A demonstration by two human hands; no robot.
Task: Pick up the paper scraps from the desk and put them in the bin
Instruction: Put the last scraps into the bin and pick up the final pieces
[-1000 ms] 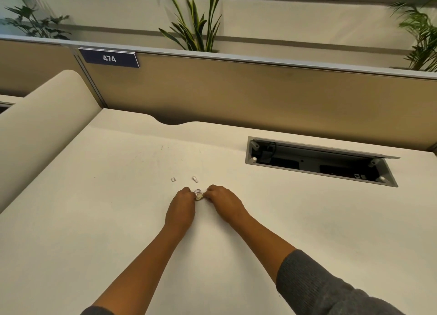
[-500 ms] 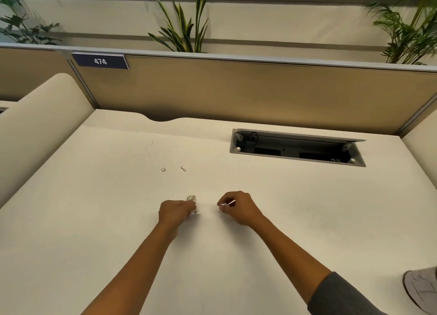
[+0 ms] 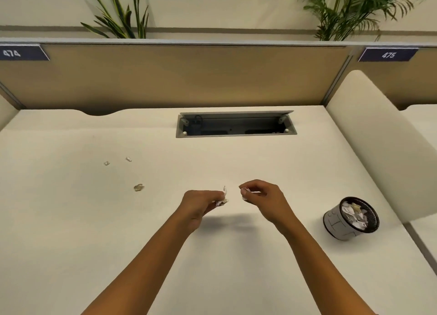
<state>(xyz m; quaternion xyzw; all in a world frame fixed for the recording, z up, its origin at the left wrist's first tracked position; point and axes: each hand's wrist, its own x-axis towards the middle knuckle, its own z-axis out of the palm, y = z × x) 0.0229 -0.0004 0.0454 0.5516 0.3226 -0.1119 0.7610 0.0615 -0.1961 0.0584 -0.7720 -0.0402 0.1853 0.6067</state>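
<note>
My left hand grips small crumpled paper scraps above the middle of the white desk. My right hand pinches another thin scrap just to its right; the two hands are a little apart. Three scraps lie on the desk to the left: a brownish one and two tiny white ones. A small round bin with a dark mesh inside stands at the right of the desk, holding several white scraps.
An open cable tray is recessed in the desk's far side. A tan partition runs behind, with labels 474 and 475. A rounded white divider rises at the right, just behind the bin. Plants stand beyond the partition.
Both hands lifted from the desk with scraps and moved right, apart from each other. One brownish scrap stayed on the desk. The view swung right, bringing the bin into sight.
</note>
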